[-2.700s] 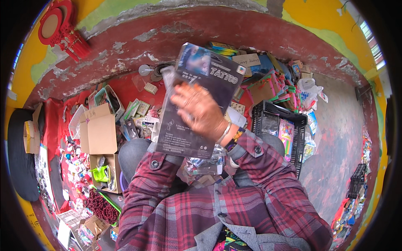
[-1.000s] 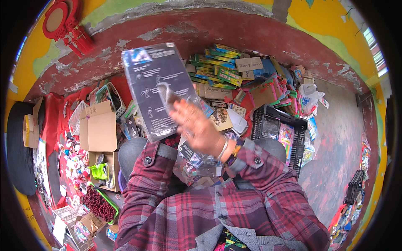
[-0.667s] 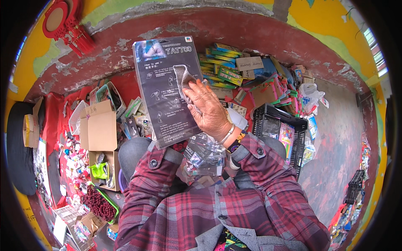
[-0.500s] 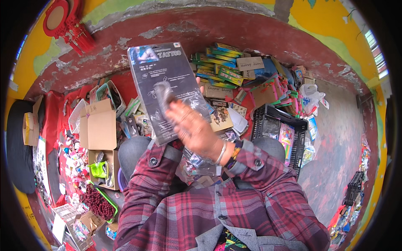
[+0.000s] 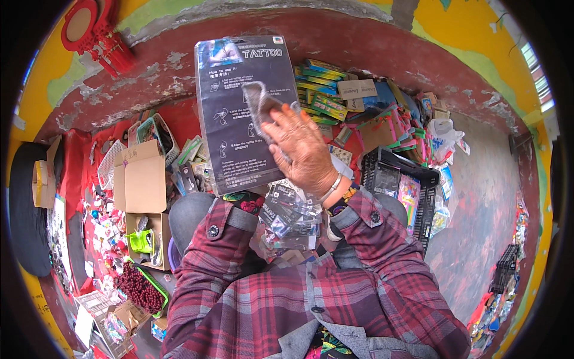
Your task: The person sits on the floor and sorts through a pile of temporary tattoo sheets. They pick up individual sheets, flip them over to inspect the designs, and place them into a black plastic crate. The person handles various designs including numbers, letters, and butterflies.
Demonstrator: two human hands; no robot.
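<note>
A large flat dark card package (image 5: 239, 128) in clear plastic, printed with small pictures, is held up before me, tilted slightly. My left hand is mostly hidden behind it; the left sleeve (image 5: 209, 239) runs up to its lower edge, and the hand supports it from the back. Against the front of the package, my right hand (image 5: 304, 149) presses a crumpled grey cloth (image 5: 256, 99), its fingers closed over it. Below, between my knees, lie several similar dark packages (image 5: 287, 209) in clear plastic.
To the right stands a black plastic crate (image 5: 427, 197) holding colourful packs. Beyond it are stacked yellow-green boxes (image 5: 326, 90). An opened cardboard box (image 5: 143, 185) with a green item stands left, near a green tray of dark red beads (image 5: 140, 287). A red wall (image 5: 335, 39) curves behind.
The package has risen and turned more upright. My right hand with the cloth has moved up and to the right across its front, uncovering more of the packages below.
</note>
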